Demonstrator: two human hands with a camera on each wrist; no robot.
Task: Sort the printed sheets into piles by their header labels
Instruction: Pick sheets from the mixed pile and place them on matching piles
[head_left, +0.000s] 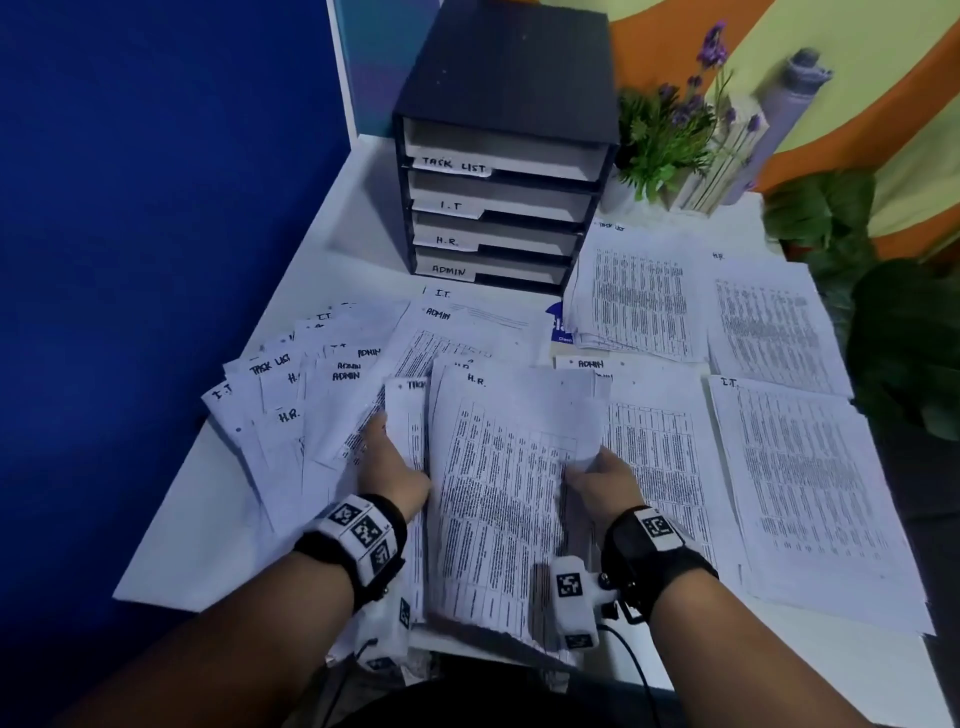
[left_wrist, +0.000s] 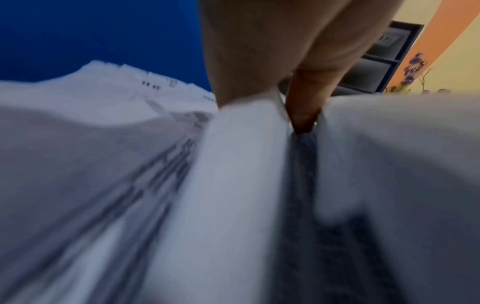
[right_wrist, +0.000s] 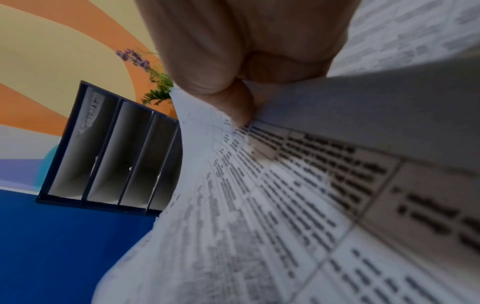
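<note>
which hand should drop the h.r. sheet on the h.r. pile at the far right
Right. The right hand already pinches the H.R. sheet at its right edge and is on the same side as the H.R. pile. The left hand is busy in the unsorted sheets.

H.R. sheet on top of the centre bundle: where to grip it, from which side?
Pinch the H.R. sheet at its right edge, coming from the right, probably thumb on top. That edge is already lifted and curled clear of the sheets beneath, where the right hand pinches it. The left edge is crowded by the left hand and overlapping sheets.
</note>
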